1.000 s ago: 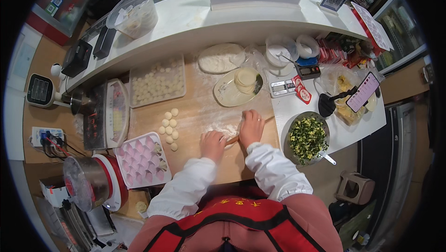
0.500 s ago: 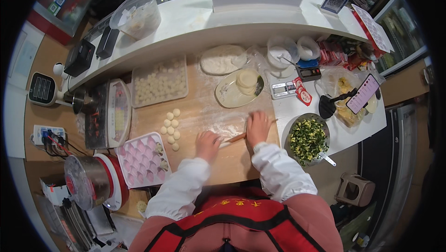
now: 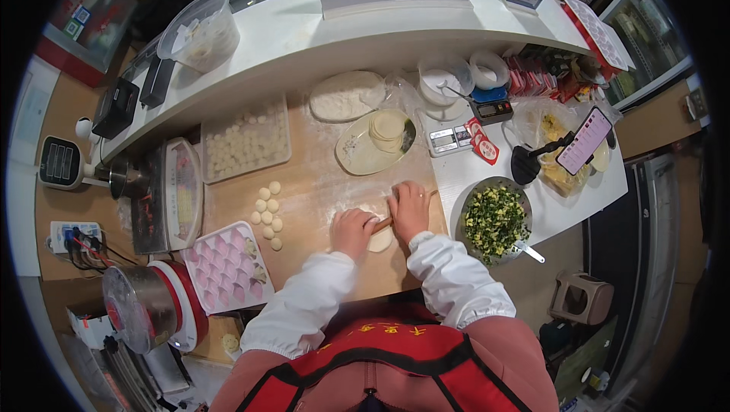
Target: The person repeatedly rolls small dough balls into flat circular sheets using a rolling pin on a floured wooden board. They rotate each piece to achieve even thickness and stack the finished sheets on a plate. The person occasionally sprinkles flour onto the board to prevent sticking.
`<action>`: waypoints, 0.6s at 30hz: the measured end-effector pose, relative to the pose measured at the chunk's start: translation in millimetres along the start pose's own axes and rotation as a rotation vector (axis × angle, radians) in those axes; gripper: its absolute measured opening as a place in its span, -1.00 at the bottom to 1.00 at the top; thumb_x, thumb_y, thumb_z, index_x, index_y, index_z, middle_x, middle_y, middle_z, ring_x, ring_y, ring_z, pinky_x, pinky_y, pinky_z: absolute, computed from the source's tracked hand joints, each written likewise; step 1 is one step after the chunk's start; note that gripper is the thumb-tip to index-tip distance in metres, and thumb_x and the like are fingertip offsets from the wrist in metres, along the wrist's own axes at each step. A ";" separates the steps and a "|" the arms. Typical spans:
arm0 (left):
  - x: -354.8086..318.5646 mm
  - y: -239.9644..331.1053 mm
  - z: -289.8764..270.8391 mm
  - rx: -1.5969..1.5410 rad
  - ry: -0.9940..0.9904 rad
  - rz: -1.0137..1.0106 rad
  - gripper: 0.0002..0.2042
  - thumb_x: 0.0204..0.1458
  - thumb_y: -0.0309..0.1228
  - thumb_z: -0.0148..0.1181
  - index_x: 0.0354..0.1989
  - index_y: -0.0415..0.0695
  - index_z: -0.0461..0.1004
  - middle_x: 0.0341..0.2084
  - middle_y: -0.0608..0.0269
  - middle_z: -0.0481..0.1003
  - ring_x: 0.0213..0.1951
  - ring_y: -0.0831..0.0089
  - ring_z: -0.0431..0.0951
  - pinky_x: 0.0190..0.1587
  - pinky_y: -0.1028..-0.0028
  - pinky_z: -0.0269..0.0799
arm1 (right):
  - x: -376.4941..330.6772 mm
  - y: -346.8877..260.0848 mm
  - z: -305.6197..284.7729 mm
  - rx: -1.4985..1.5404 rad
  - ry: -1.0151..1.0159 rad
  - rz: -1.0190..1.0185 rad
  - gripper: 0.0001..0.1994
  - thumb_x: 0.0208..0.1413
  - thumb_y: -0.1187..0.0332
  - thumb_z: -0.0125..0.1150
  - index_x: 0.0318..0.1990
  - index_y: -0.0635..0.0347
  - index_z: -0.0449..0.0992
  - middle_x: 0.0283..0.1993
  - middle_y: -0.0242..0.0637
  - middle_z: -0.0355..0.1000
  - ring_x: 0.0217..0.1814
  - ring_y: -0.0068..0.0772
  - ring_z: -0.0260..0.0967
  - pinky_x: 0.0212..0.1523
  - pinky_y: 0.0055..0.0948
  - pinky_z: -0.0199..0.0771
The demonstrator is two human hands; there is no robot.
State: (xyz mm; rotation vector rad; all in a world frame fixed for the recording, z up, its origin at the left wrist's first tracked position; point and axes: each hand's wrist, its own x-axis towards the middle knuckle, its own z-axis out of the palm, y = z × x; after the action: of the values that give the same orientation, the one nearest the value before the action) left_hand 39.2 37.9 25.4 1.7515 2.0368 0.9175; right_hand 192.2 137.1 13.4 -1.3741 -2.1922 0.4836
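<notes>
On the floured wooden board (image 3: 304, 269), my left hand (image 3: 353, 232) and my right hand (image 3: 409, 210) are closed over a thin wooden rolling pin (image 3: 382, 224). A short stretch of the pin shows between them, and its tapered tip sticks out past my right hand. Under the pin lies a flat round dough wrapper (image 3: 381, 241), partly covered by my left hand. Left of my hands sit several small dough balls (image 3: 266, 218). Beyond them, an oval plate (image 3: 354, 155) carries a stack of round wrappers (image 3: 387, 132).
A bowl of chopped green filling (image 3: 496, 222) with a spoon stands right of the board. At left are a tray of pink-toned dumplings (image 3: 228, 266) and a bin of dough balls (image 3: 245, 138). Farther back lie a flour dish (image 3: 347, 96), a scale (image 3: 450, 140) and a phone on a stand (image 3: 584, 141).
My left hand has moved right, closer to my right hand, and now rests over the pin. The wrapper beneath shows more clearly as a round disc. The whole view has shifted slightly.
</notes>
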 end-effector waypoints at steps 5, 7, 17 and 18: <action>-25.0 -2.9 -21.2 0.052 -0.078 -0.090 -0.90 0.11 -0.31 0.30 -0.32 -0.05 0.63 -0.34 0.23 0.57 -0.14 0.18 0.53 0.02 0.18 0.30 | -65.5 -5.3 -46.4 0.048 -0.129 0.015 -0.80 0.19 0.34 0.25 -0.07 0.13 0.51 0.05 -0.10 0.41 0.18 0.06 0.29 0.23 0.03 0.21; -36.8 -1.0 -24.7 0.083 0.043 -0.139 -0.89 0.07 -0.31 0.35 -0.38 -0.05 0.61 -0.41 0.26 0.55 -0.21 0.18 0.54 -0.04 0.21 0.30 | -82.0 -8.1 -53.2 0.031 -0.285 0.019 -0.78 0.19 0.30 0.27 -0.04 0.11 0.52 0.07 -0.12 0.41 0.19 0.04 0.29 0.27 0.01 0.17; -19.6 -13.0 -17.8 0.032 -0.054 -0.049 -0.89 0.10 -0.31 0.32 -0.29 -0.04 0.60 -0.29 0.27 0.57 -0.12 0.18 0.52 0.05 0.16 0.30 | -25.1 2.8 -19.0 -0.029 -0.007 0.075 -0.79 0.22 0.39 0.18 -0.01 0.10 0.53 0.09 -0.17 0.43 0.20 -0.03 0.30 0.24 -0.03 0.18; -24.2 -13.9 -20.1 0.069 -0.070 -0.128 -0.89 0.10 -0.31 0.32 -0.30 -0.04 0.60 -0.30 0.27 0.57 -0.12 0.18 0.52 0.05 0.16 0.30 | -45.2 0.5 -29.3 -0.044 -0.016 0.055 -0.79 0.21 0.41 0.16 -0.01 0.10 0.53 0.09 -0.18 0.43 0.21 -0.03 0.30 0.24 -0.04 0.19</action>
State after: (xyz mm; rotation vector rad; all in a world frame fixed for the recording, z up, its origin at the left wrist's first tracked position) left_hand 21.6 8.5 27.3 1.6411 2.1301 0.7460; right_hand 226.2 97.3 26.6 -1.4619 -2.1945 0.4708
